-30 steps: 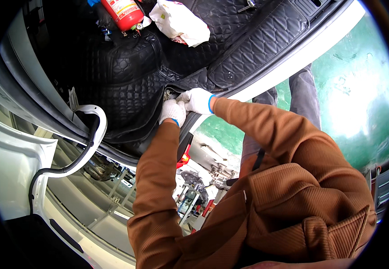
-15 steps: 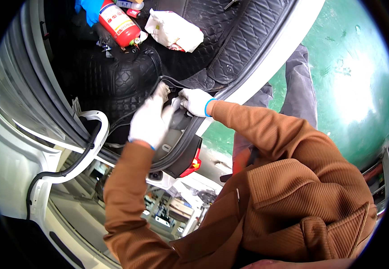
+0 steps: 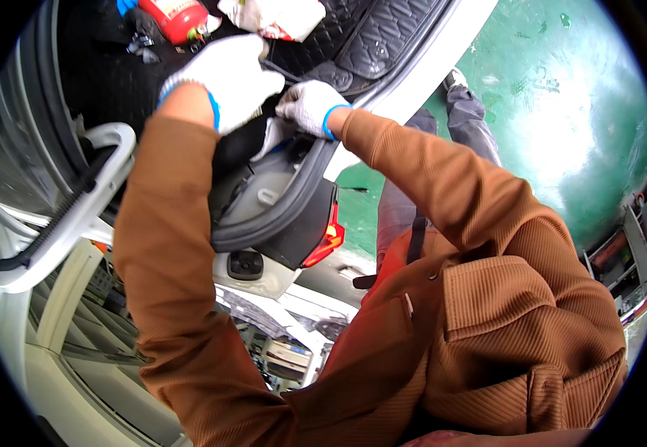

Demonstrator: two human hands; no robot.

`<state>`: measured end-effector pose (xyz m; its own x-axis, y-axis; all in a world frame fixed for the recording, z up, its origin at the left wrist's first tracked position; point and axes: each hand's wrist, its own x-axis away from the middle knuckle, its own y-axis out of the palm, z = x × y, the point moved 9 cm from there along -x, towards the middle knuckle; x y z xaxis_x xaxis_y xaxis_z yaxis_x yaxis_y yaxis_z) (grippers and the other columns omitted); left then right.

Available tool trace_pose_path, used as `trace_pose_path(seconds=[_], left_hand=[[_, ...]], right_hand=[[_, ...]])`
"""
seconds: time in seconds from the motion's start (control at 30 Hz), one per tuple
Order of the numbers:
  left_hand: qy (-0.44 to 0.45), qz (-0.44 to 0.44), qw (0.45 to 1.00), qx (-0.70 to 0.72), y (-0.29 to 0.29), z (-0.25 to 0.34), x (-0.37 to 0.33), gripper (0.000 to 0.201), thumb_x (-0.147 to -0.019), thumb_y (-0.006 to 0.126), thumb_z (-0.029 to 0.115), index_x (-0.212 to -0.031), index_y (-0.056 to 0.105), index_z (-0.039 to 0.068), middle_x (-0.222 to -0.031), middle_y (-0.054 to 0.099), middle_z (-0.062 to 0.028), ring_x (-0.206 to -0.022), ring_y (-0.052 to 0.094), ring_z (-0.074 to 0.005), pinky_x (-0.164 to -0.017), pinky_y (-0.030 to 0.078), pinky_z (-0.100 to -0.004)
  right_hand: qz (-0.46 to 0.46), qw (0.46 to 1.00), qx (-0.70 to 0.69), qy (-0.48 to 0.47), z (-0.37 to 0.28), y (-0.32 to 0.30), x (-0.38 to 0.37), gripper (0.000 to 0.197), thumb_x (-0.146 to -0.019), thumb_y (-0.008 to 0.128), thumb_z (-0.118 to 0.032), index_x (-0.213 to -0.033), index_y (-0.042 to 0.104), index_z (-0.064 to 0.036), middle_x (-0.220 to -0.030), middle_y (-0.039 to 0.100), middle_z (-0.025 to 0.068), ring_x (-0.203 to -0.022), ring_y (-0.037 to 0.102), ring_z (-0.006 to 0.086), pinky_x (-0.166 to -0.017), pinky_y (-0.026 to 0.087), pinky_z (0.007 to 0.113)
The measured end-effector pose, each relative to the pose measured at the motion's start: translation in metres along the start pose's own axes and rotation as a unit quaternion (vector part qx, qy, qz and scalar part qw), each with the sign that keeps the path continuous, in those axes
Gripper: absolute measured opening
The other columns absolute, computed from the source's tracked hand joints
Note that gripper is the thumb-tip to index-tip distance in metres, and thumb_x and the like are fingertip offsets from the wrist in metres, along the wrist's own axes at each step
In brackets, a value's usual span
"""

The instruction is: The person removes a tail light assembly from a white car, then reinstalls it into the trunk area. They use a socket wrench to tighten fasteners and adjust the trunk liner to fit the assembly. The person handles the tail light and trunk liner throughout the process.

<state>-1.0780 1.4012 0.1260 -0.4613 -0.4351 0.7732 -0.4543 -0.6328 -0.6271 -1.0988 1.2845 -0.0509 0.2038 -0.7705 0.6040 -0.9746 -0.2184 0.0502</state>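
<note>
**Pale flap (image 3: pixel 270 140): likely light, soft**

Sits upper center of frame, beside black liner (image 3: pixel 240 149). Right hand (image 3: pixel 310 106) fingers curled closed, apparently pinching its top edge. Left hand (image 3: pixel 226 78) just left, fingers extended; can't tell if gripping. Should bend easily; take it by the free edge.

A glossy green floor (image 3: pixel 510 67) fills the upper right, marked with darker scuffs and washed by a broad white glare (image 3: pixel 558 145) (the lamp's or window's exact kind cannot be told). At the lower right edge stands a grey rack (image 3: pixel 627 257), bent by the lens. Toward the lower middle, cluttered shelving (image 3: pixel 288 354) shows small, indistinct items. Lower left, grey slatted panels (image 3: pixel 92 361) curve beside pale framing (image 3: pixel 77 294).
</note>
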Motion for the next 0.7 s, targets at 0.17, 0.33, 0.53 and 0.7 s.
trace_pose_path(seconds=[0.17, 0.33, 0.53, 0.7], left_hand=[[0.045, 0.069, 0.996, 0.043, -0.006, -0.009, 0.023, 0.046, -0.094, 0.072, 0.041, -0.110, 0.078, -0.002, -0.103, 0.077, -0.0240, -0.100, 0.075, -0.0377, -0.090, 0.059, -0.0443], [0.058, 0.157, 0.980, 0.104, -0.004, -0.003, 0.039, 0.047, -0.093, 0.071, 0.041, -0.109, 0.079, -0.001, -0.104, 0.077, -0.0243, -0.100, 0.075, -0.0376, -0.090, 0.059, -0.0442], [0.044, 0.137, 0.988, 0.050, 0.008, 0.012, 0.071, 0.047, -0.092, 0.068, 0.042, -0.107, 0.080, -0.001, -0.106, 0.077, -0.0247, -0.100, 0.075, -0.0375, -0.090, 0.059, -0.0441], [0.055, 0.070, 0.996, -0.004, 0.014, 0.036, 0.072, 0.048, -0.091, 0.067, 0.043, -0.106, 0.081, -0.001, -0.106, 0.077, -0.0251, -0.100, 0.076, -0.0374, -0.090, 0.060, -0.0441]], right_hand=[[-0.044, 0.999, 0.006, -0.014, -0.019, 0.022, 0.015, 0.031, -0.097, 0.078, -0.030, -0.113, 0.082, -0.0037, -0.098, 0.082, 0.0126, -0.086, 0.075, 0.0178, -0.085, 0.058, 0.034], [-0.049, 0.998, -0.018, -0.042, 0.011, 0.025, -0.015, 0.032, -0.097, 0.073, -0.036, -0.115, 0.084, -0.0111, -0.103, 0.083, 0.0080, -0.092, 0.079, 0.0237, -0.086, 0.060, 0.035], [0.037, 0.901, 0.325, -0.284, -0.023, 0.040, -0.005, 0.028, -0.106, 0.066, -0.027, -0.128, 0.080, -0.0167, -0.119, 0.081, 0.0080, -0.110, 0.077, 0.0259, -0.095, 0.060, 0.032], [-0.084, 0.987, -0.135, 0.013, 0.006, 0.014, 0.012, 0.028, -0.103, 0.071, -0.022, -0.125, 0.080, -0.0076, -0.111, 0.081, 0.0071, -0.105, 0.074, 0.0162, -0.096, 0.057, 0.029]])
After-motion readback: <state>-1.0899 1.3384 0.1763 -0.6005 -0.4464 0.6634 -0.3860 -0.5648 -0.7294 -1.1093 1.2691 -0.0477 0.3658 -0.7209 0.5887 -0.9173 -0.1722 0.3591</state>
